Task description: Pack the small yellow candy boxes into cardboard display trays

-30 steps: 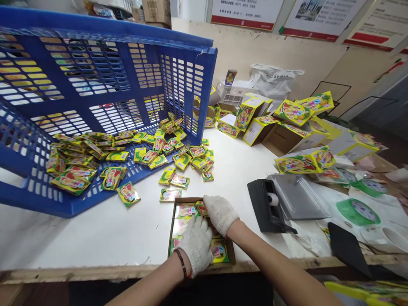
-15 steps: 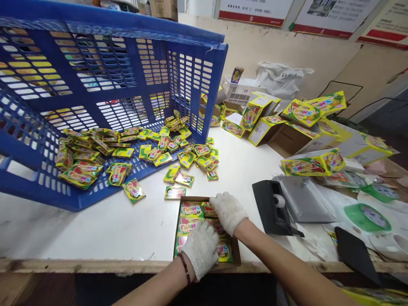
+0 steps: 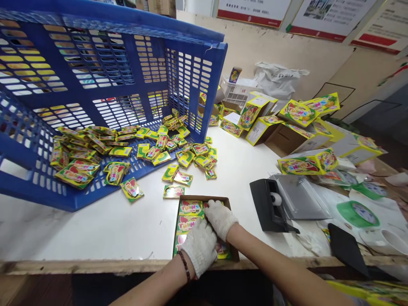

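A shallow open carton (image 3: 234, 250) near the table's front edge holds rows of small yellow-green candy packs (image 3: 190, 207). My left hand (image 3: 198, 245), in a white knit glove with a beaded bracelet at the wrist, lies over the middle packs with its fingers stretched forward. Beside it my right hand (image 3: 220, 217), gloved too, reaches into the carton's upper right part. Its fingers are bent down onto the packs, and I see nothing gripped in them. Both hands hide much of the carton's middle and right side. A single pack (image 3: 174, 191) lies just outside the upper left corner.
A blue plastic crate (image 3: 76, 204) lies tipped on its side at the left, loose packs spilling from it (image 3: 185, 159). To the right stand a black tape dispenser (image 3: 266, 206), clear plastic bags (image 3: 301, 197), green tape rolls (image 3: 358, 213) and several printed yellow boxes (image 3: 299, 163).
My right hand has moved left and slightly down, from the carton's right far edge onto the packs. My left hand stays almost in place. The view has shifted slightly.
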Motion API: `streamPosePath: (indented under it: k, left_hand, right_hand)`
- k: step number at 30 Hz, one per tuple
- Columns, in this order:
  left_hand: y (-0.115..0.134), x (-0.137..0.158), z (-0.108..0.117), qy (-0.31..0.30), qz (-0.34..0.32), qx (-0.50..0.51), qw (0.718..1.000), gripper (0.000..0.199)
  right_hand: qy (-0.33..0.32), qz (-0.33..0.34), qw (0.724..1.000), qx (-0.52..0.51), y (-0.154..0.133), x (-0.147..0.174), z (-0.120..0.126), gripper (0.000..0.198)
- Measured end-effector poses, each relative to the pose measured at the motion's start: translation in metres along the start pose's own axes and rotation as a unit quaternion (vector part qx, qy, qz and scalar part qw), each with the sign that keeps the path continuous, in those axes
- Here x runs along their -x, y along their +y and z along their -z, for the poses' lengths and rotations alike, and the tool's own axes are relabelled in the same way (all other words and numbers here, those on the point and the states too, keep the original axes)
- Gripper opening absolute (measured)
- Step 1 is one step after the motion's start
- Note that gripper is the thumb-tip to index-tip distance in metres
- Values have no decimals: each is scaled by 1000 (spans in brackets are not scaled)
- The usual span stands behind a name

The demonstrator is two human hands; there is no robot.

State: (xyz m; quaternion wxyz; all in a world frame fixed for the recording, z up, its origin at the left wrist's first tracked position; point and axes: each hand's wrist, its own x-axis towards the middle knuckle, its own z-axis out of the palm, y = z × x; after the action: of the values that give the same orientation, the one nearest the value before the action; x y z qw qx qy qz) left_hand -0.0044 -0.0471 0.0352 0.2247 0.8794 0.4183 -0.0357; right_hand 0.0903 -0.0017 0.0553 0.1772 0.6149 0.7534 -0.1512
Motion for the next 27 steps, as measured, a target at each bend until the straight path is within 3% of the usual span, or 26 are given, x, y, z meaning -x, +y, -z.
streamPosePath:
  k: [6, 9, 13, 15, 18, 21, 24, 27]
  left_hand:
    - [-3, -1, -4, 6, -11, 16, 1000, 54]
    - [-2, -2, -8, -6, -3, 5, 1000, 51]
    - [-7, 5, 0, 65, -32, 27, 997, 28]
    - [-24, 12, 16, 114, -22, 36, 993, 16]
    - [-73, 16, 47, 181, 73, 18, 981, 28]
    - [-126, 6, 65, 179, 143, -6, 973, 26]
    - [-157, -6, 61, 146, 147, -19, 978, 36]
    - [-167, -2, 47, 145, 184, -22, 972, 42]
  right_hand:
    - [-28, -61, 997, 24, 2, 3, 6, 41]
    - [-49, -56, 997, 17, 3, -1, 0, 40]
    - [-69, -26, 997, 12, 6, 0, -11, 38]
    - [-84, 0, 996, 6, 9, 1, -13, 41]
    - [-108, 37, 993, -8, 14, -1, -9, 46]
    - [-114, 55, 992, -25, 16, -5, -1, 47]
    - [-91, 51, 994, -45, 17, -3, 5, 37]
    - [-33, 39, 996, -73, 23, 5, 11, 32]
